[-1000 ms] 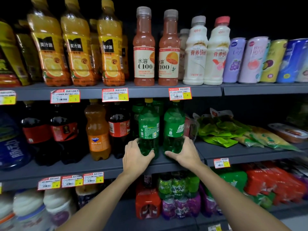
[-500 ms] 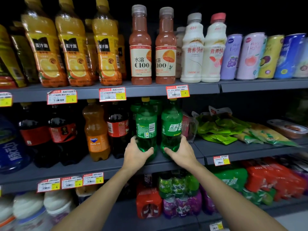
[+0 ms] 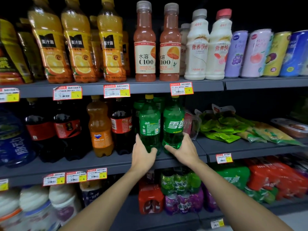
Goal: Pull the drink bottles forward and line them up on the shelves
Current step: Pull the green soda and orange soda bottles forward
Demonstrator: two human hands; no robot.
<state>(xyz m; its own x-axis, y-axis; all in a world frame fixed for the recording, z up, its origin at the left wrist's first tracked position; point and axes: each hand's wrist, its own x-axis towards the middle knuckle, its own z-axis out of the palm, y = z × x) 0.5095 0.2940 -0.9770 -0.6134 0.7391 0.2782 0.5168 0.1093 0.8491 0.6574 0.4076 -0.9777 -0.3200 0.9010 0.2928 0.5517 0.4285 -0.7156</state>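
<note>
Two green Sprite bottles stand side by side near the front of the middle shelf [image 3: 100, 165]. My left hand [image 3: 143, 155] grips the base of the left green bottle [image 3: 149, 125], whose label shows its back. My right hand [image 3: 185, 150] grips the base of the right green bottle [image 3: 173, 125], whose logo faces forward. More green bottles stand behind them in the dark. To their left are a cola bottle [image 3: 121, 125] and an orange Fanta bottle [image 3: 100, 129].
Dark cola bottles [image 3: 66, 129] and a blue jug [image 3: 13, 140] fill the middle shelf's left. Green snack packets [image 3: 223, 125] lie to the right. The top shelf holds orange juice bottles [image 3: 78, 47], C100 bottles [image 3: 145, 47], white milk drinks [image 3: 198, 47] and cans [image 3: 255, 54]. Multipacks sit below.
Both hands stay on the two green bottles. The right bottle has turned so its logo faces forward, and both bottles stand a little closer together.
</note>
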